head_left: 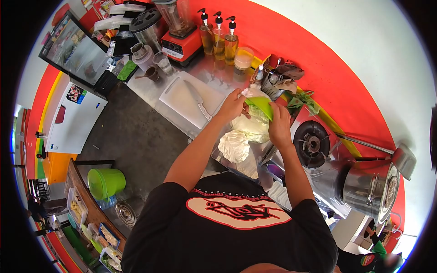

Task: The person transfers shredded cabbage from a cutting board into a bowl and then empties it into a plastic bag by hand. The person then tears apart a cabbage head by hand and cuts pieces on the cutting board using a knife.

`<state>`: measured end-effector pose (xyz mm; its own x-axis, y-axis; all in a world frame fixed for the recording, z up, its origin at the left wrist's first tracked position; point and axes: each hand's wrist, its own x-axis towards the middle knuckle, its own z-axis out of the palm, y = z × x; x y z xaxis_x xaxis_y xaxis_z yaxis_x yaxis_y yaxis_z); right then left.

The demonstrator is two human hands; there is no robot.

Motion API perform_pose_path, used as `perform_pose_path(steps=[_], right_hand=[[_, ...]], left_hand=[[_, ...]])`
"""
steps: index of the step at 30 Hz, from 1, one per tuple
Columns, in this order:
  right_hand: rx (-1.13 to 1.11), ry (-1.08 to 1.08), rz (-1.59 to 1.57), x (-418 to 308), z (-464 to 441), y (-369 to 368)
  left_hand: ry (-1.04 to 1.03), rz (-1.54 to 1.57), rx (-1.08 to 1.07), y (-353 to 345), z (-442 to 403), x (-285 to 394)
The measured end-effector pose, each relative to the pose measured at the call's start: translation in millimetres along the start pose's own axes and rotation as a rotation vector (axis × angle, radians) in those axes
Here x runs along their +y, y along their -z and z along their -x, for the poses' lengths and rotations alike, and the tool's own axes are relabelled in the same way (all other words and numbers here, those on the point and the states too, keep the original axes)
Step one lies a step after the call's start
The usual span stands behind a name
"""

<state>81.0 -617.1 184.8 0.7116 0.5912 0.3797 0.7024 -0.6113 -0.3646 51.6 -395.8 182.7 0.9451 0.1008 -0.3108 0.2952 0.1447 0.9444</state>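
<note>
My left hand (233,105) and my right hand (280,122) hold a bright green bowl (260,104) between them, tilted, with fingers wrapped on its rim. Pale green cabbage (257,123) lies just below the bowl, and loose whitish leaves (234,145) spread toward the counter's front edge. To the left of my left hand, a knife (198,99) rests on a white cutting board (176,96). What the bowl contains is hard to make out.
Behind stand pump bottles (219,38), a red blender (180,43), a clear container (243,58) and a metal utensil holder (272,86). A gas burner (312,144) and large steel pot (368,189) are at right. A green bucket (106,183) stands lower left.
</note>
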Motion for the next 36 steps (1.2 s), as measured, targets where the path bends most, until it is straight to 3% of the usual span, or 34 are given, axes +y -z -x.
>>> perform_pose_path(steps=[3,9,11,15,17,20,24,27,30,32,36], right_hand=[[0.139,-0.069,-0.177,-1,-2,2],[0.107,-0.045,-0.039,-4,2,16],[0.029,-0.119,0.108,-11,5,22],[0.083,-0.2,0.095,-2,12,14],[0.12,-0.072,-0.071,11,12,13],[0.201,-0.064,-0.137,9,13,17],[0.128,-0.036,-0.069,11,13,22],[0.271,-0.015,-0.073,5,15,24],[0.141,0.023,0.073,7,13,23],[0.264,-0.078,-0.116,0,10,28],[0.275,-0.19,-0.315,0,4,27]], left_hand=[[-0.009,0.02,-0.005,-1,3,-2],[-0.026,0.023,0.009,-8,9,7],[-0.035,0.001,0.011,-7,4,-2],[-0.04,-0.018,-0.017,-7,2,-3],[-0.034,-0.012,-0.032,-9,4,-4],[-0.058,0.001,-0.013,-10,2,2],[-0.117,0.032,0.017,-7,-2,6],[-0.171,0.088,0.044,-7,-2,8],[-0.23,0.101,0.032,-1,-12,0],[-0.221,0.082,0.051,1,-10,1],[-0.23,-0.028,0.107,9,-7,-4]])
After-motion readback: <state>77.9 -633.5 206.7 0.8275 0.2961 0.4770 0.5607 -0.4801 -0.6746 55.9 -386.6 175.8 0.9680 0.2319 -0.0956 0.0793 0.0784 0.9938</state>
